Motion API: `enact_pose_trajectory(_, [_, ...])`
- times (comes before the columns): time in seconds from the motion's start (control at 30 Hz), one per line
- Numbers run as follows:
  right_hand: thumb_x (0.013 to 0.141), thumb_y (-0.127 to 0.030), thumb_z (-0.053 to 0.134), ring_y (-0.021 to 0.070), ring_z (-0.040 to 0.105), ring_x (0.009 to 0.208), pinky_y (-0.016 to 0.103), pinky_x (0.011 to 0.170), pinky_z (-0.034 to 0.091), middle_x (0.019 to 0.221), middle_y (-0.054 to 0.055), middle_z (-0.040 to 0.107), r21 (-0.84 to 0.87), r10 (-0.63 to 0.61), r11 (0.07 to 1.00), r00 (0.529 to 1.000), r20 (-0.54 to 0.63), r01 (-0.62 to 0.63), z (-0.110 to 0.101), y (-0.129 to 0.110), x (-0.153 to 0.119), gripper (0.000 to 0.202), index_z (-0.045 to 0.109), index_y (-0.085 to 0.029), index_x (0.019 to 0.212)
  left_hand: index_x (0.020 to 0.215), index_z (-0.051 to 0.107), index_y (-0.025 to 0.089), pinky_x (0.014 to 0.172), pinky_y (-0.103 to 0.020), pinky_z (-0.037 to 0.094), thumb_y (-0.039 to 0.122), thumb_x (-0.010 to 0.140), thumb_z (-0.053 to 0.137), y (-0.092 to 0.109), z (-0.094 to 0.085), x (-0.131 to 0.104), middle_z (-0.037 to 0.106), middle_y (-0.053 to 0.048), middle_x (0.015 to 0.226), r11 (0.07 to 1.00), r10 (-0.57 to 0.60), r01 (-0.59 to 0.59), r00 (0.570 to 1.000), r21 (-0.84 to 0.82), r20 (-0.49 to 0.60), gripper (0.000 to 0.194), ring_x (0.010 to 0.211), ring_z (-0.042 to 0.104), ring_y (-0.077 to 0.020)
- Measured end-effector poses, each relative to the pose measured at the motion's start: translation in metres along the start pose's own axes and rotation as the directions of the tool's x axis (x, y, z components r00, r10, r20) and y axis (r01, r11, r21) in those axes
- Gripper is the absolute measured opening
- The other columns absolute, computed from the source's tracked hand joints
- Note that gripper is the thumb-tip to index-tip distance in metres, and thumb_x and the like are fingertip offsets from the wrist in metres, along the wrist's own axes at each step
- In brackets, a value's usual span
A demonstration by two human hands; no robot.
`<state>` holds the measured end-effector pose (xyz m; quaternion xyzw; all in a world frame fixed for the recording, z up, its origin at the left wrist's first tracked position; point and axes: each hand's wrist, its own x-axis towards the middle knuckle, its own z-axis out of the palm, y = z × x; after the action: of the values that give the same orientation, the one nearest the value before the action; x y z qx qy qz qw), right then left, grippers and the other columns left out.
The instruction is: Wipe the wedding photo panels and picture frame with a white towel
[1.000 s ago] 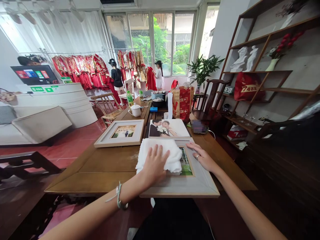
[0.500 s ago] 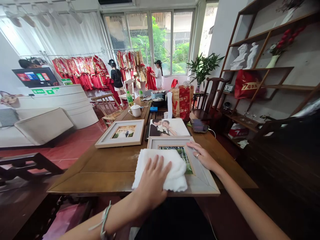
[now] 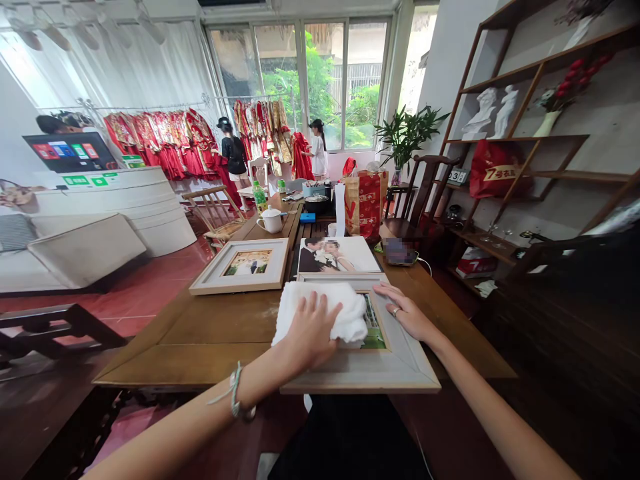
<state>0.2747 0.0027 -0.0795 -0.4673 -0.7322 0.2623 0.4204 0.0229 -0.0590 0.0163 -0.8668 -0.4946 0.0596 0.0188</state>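
A picture frame (image 3: 400, 363) with a pale grey border and light wood edge lies at the table's near side. My left hand (image 3: 313, 330) rests flat, fingers spread, on a folded white towel (image 3: 345, 300). The towel covers the upper left of that frame and much of its photo; only a green strip (image 3: 375, 333) of the picture shows. On the frame's right border lies my right hand (image 3: 407, 313), fingers stretched out, a ring on one finger. Behind the frame sits a wedding photo print (image 3: 345, 257). A second framed picture (image 3: 245, 263) lies to the left.
The wooden table (image 3: 200, 340) carries a white lidded teapot (image 3: 271, 219), a green-capped bottle (image 3: 259, 195), a red-and-tan paper bag (image 3: 363, 207) and a phone (image 3: 400, 253) with a white cable. Two people stand by red garments (image 3: 170, 147) at the back. Shelves (image 3: 520, 140) rise on the right.
My left hand and the towel have slid away from me, up the frame, uncovering its lower left border. My right hand has stayed in place.
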Motion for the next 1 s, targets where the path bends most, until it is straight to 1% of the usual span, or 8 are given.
enact_pose_trajectory(0.17, [0.073, -0.011, 0.042, 0.0211, 0.033, 0.132, 0.045, 0.111, 0.021, 0.135, 0.004, 0.047, 0.004, -0.002, 1.000, 1.000, -0.006, 0.002, 0.000, 0.000, 0.000, 0.049, 0.058, -0.026, 0.117, 0.142, 0.024, 0.019, 0.104, -0.054, 0.019, 0.030, 0.074, 0.053, 0.024, -0.019, -0.063, 0.025, -0.017, 0.145, 0.988, 0.086, -0.059, 0.978, -0.145, 0.190, 0.074, 0.132, 0.018, -0.0374])
enact_pose_trajectory(0.27, [0.074, -0.011, 0.041, 0.0209, 0.033, 0.132, 0.045, 0.111, 0.020, 0.134, 0.004, 0.047, 0.003, -0.009, 1.000, 1.000, -0.010, 0.009, 0.001, 0.000, 0.000, 0.048, 0.058, -0.027, 0.116, 0.142, 0.021, 0.020, 0.105, -0.053, 0.019, 0.028, 0.072, 0.054, 0.030, -0.021, -0.074, 0.021, -0.016, 0.146, 0.984, 0.084, -0.046, 0.971, -0.172, 0.222, 0.078, 0.133, 0.016, -0.0366])
enact_pose_trajectory(0.37, [0.074, -0.012, 0.042, 0.0211, 0.033, 0.131, 0.045, 0.111, 0.020, 0.134, 0.004, 0.048, 0.007, -0.015, 1.000, 1.000, -0.012, 0.015, 0.001, 0.001, 0.000, 0.048, 0.058, -0.027, 0.116, 0.142, 0.021, 0.020, 0.106, -0.052, 0.017, 0.026, 0.071, 0.056, 0.023, -0.010, -0.056, 0.020, -0.016, 0.147, 0.993, 0.056, -0.041, 0.988, -0.106, 0.142, 0.079, 0.133, 0.014, -0.0358])
enact_pose_trajectory(0.47, [0.074, -0.013, 0.043, 0.0216, 0.033, 0.131, 0.046, 0.110, 0.021, 0.134, 0.004, 0.048, 0.011, -0.019, 1.000, 1.000, -0.007, 0.019, 0.000, 0.001, -0.001, 0.047, 0.058, -0.027, 0.116, 0.142, 0.018, 0.022, 0.106, -0.051, 0.015, 0.022, 0.068, 0.059, 0.008, 0.005, -0.018, 0.016, -0.016, 0.148, 1.000, -0.008, 0.008, 1.000, 0.000, 0.012, 0.085, 0.134, 0.009, -0.0360])
enact_pose_trajectory(0.6, [0.075, -0.015, 0.043, 0.0226, 0.032, 0.132, 0.048, 0.110, 0.020, 0.132, 0.004, 0.050, 0.017, -0.015, 1.000, 1.000, -0.015, 0.015, 0.000, 0.001, -0.001, 0.046, 0.058, -0.028, 0.117, 0.143, 0.015, 0.020, 0.106, -0.051, 0.013, 0.021, 0.070, 0.059, -0.008, 0.016, 0.031, 0.014, -0.017, 0.148, 0.996, -0.062, 0.073, 0.984, 0.056, -0.165, 0.085, 0.135, 0.007, -0.0345])
enact_pose_trajectory(0.73, [0.075, -0.015, 0.043, 0.0230, 0.032, 0.132, 0.048, 0.110, 0.020, 0.134, 0.005, 0.048, 0.006, -0.010, 1.000, 1.000, -0.014, 0.010, 0.000, 0.001, -0.001, 0.047, 0.057, -0.026, 0.118, 0.140, 0.023, 0.017, 0.105, -0.055, 0.014, 0.026, 0.073, 0.058, -0.010, 0.015, 0.046, 0.018, -0.018, 0.147, 0.997, -0.040, 0.049, 0.988, 0.063, -0.146, 0.076, 0.134, 0.011, -0.0364])
enact_pose_trajectory(0.83, [0.074, -0.013, 0.043, 0.0226, 0.033, 0.132, 0.048, 0.110, 0.020, 0.134, 0.005, 0.048, 0.003, -0.007, 1.000, 1.000, -0.013, 0.007, 0.001, 0.000, 0.000, 0.048, 0.058, -0.026, 0.117, 0.139, 0.026, 0.015, 0.103, -0.057, 0.018, 0.028, 0.075, 0.055, -0.004, 0.005, 0.029, 0.023, -0.019, 0.145, 0.999, 0.006, -0.004, 0.998, 0.047, -0.056, 0.071, 0.133, 0.017, -0.0375])
enact_pose_trajectory(1.0, [0.073, -0.010, 0.042, 0.0211, 0.034, 0.131, 0.047, 0.111, 0.020, 0.133, 0.004, 0.049, 0.016, -0.012, 1.000, 1.000, -0.009, 0.012, 0.001, -0.002, 0.000, 0.049, 0.059, -0.027, 0.116, 0.139, 0.029, 0.017, 0.102, -0.057, 0.022, 0.026, 0.076, 0.051, 0.010, -0.027, -0.031, 0.028, -0.017, 0.144, 0.993, 0.109, -0.102, 0.980, -0.052, 0.167, 0.068, 0.132, 0.021, -0.0361])
